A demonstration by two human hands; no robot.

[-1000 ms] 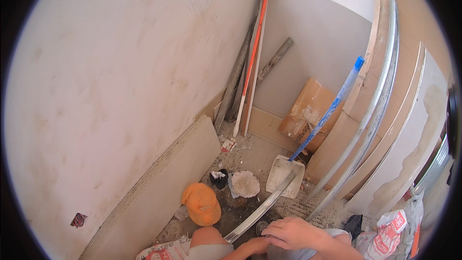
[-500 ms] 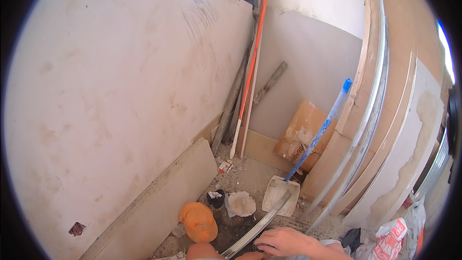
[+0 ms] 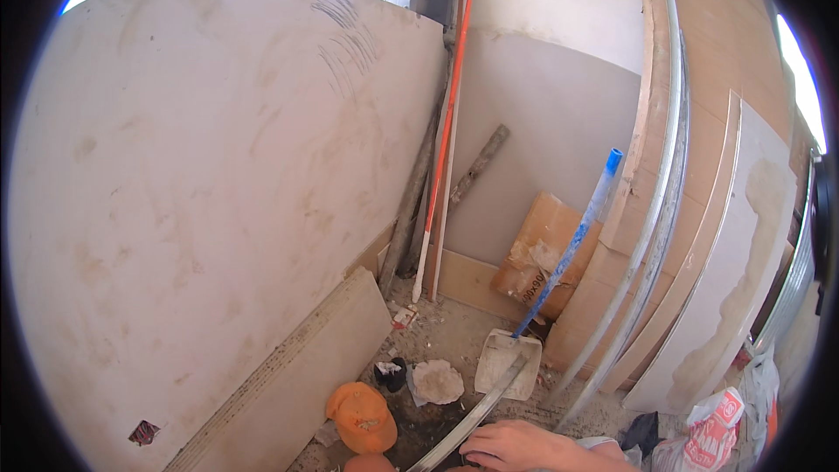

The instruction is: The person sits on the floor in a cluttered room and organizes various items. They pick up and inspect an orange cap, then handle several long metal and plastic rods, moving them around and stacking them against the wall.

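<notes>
Dark printed characters stand on the lower part of the cardboard box. Red-and-white lettering and a small emblem mark the bag. The marks on the cap are too small to read.

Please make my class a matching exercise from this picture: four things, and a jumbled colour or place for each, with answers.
1. cap
2. metal strip
3. right hand
4. cardboard box

A. brown, partly behind the blue handle
B. right of the strip, near the lower edge
C. orange
D. far end over the dustpan

Pairs: 1-C, 2-D, 3-B, 4-A
</notes>
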